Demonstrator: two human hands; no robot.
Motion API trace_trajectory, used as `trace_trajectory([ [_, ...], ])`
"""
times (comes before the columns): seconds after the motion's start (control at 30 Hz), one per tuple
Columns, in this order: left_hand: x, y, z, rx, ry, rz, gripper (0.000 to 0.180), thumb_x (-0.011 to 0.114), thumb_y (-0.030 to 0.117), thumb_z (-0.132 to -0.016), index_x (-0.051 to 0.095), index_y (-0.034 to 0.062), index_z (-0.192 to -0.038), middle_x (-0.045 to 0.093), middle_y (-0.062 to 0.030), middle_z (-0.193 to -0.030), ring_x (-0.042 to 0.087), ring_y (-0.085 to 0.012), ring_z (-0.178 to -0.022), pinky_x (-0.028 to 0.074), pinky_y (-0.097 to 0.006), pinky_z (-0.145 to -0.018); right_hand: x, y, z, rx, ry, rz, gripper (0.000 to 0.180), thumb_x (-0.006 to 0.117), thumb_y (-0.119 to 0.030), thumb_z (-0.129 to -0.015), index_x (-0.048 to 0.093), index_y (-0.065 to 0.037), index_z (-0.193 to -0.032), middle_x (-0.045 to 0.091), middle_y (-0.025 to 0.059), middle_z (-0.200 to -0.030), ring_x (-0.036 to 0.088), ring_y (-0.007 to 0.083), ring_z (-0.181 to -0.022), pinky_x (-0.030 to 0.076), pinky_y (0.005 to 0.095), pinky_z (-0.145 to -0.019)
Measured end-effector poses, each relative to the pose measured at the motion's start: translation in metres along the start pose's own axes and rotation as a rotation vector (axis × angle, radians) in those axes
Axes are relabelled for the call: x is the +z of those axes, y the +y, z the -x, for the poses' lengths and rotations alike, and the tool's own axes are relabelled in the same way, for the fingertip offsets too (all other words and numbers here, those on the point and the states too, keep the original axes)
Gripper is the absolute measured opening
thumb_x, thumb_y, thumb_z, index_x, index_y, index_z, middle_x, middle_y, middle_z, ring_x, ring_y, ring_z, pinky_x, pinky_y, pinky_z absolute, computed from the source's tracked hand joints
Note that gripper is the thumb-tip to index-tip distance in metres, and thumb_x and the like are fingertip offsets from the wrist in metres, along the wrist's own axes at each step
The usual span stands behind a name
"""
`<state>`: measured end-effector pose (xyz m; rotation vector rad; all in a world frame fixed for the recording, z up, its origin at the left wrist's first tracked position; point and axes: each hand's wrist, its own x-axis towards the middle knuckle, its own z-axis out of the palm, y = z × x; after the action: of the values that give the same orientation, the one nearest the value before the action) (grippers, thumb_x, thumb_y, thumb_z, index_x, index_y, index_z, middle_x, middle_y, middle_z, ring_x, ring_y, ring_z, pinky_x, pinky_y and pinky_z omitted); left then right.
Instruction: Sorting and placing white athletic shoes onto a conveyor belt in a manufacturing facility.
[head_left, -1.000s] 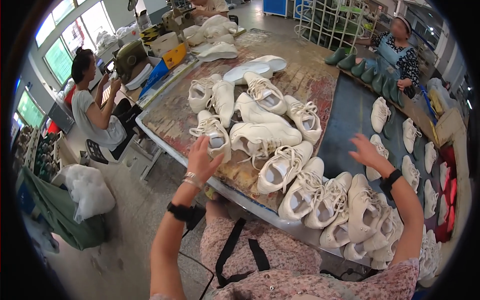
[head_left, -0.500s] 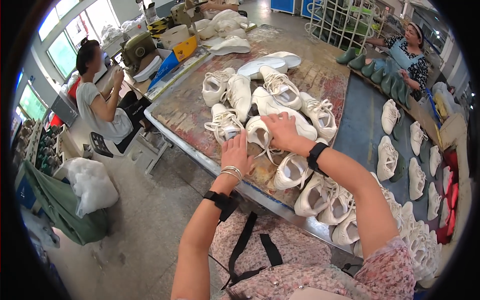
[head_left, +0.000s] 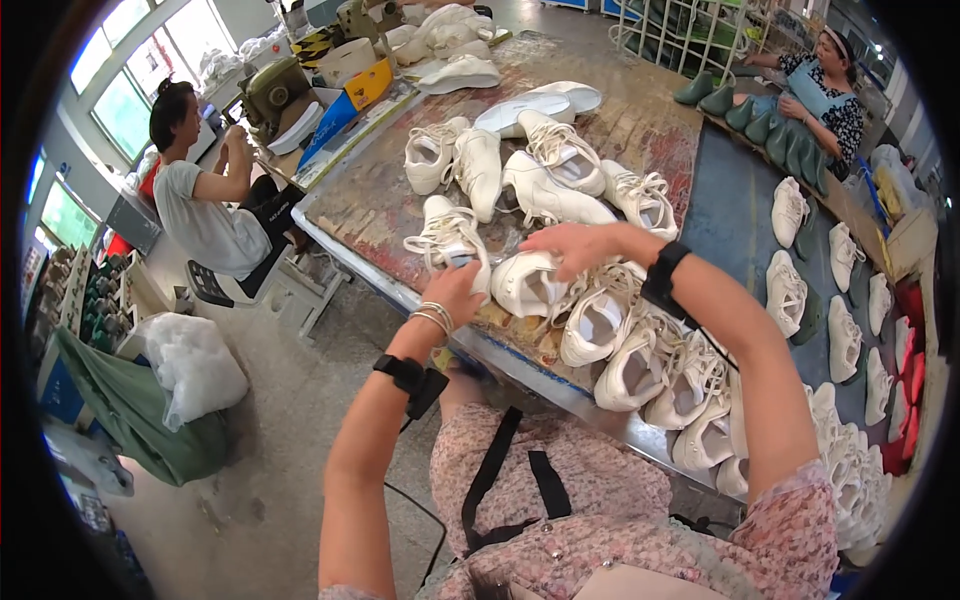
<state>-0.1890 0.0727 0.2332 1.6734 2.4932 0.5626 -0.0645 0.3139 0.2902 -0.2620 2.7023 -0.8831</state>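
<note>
Several off-white lace-up sneakers lie on the worn wooden table. My left hand [head_left: 453, 292] is at the heel opening of a sneaker [head_left: 447, 238] on the left, its fingers bent over the rim and gripping it. My right hand [head_left: 578, 246] hangs over another sneaker [head_left: 522, 285] beside it, palm down with the fingers apart; whether the fingertips touch it is hard to see. This second sneaker stands at the left end of a row along the near table edge, next to a sneaker [head_left: 592, 328] with its heel toward me.
More sneakers [head_left: 478, 172] lie jumbled farther back. A dark conveyor belt [head_left: 735, 210] on the right carries spaced sneakers and green shoe lasts [head_left: 775, 140]. One person [head_left: 205, 205] sits at the left; another [head_left: 825, 95] is behind the lasts. A white plastic bag [head_left: 190, 365] lies at left.
The sneaker under my right hand now stands beside the near row. My right hand has lifted and its fingers have spread. My left hand has shifted from lying flat to bending over the left sneaker's heel.
</note>
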Motion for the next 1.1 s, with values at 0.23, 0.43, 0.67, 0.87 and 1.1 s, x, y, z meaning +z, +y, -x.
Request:
trace_trajectory([
  [0.23,0.001,0.000,-0.008,-0.075,-0.104,-0.102,0.041,0.063,0.022,-0.075,0.046,0.0048,-0.108,0.059,-0.0162,-0.106,0.052,-0.0339,-0.104,0.036,-0.044,-0.092,-0.043,0.024,0.021,0.584,0.463,0.376,0.050,0.067,-0.027,-0.070,0.055,0.003,-0.108,0.058,0.0225,-0.109,0.057,0.0351,-0.100,0.045,0.0372,-0.086],
  [0.43,0.004,0.002,-0.017,-0.081,-0.121,-0.078,0.041,0.062,0.022,-0.076,0.046,0.0048,-0.110,0.057,-0.0165,-0.110,0.051,-0.0341,-0.105,0.034,-0.044,-0.094,-0.001,0.112,0.020,0.562,0.540,0.172,0.044,0.064,-0.023,-0.072,0.057,0.004,-0.107,0.060,0.0235,-0.105,0.056,0.0372,-0.101,0.046,0.0417,-0.085],
  [0.67,0.001,0.002,-0.012,-0.125,-0.127,-0.084,0.040,0.061,0.023,-0.077,0.046,0.0046,-0.110,0.056,-0.0166,-0.110,0.051,-0.0338,-0.105,0.036,-0.045,-0.092,-0.029,0.094,0.010,0.390,0.848,0.207,0.035,0.058,-0.017,-0.079,0.057,0.003,-0.109,0.064,0.0172,-0.097,0.060,0.0337,-0.089,0.046,0.0393,-0.080],
  [0.87,0.003,0.006,-0.009,-0.111,-0.113,-0.068,0.040,0.060,0.022,-0.077,0.047,0.0045,-0.111,0.058,-0.0164,-0.109,0.051,-0.0331,-0.105,0.035,-0.044,-0.093,-0.114,0.077,0.035,0.372,0.756,-0.180,0.025,0.052,-0.015,-0.082,0.065,0.001,-0.095,0.065,0.0066,-0.088,0.059,0.0150,-0.079,0.046,0.0299,-0.073],
  [1.1,0.000,0.000,-0.010,-0.119,-0.164,-0.003,0.042,0.060,0.022,-0.076,0.046,0.0042,-0.112,0.056,-0.0171,-0.111,0.050,-0.0336,-0.107,0.034,-0.044,-0.094,-0.119,0.066,0.020,0.629,0.388,-0.148,0.025,0.051,-0.016,-0.079,0.069,-0.004,-0.090,0.066,0.0106,-0.086,0.061,0.0202,-0.077,0.047,0.0346,-0.069],
])
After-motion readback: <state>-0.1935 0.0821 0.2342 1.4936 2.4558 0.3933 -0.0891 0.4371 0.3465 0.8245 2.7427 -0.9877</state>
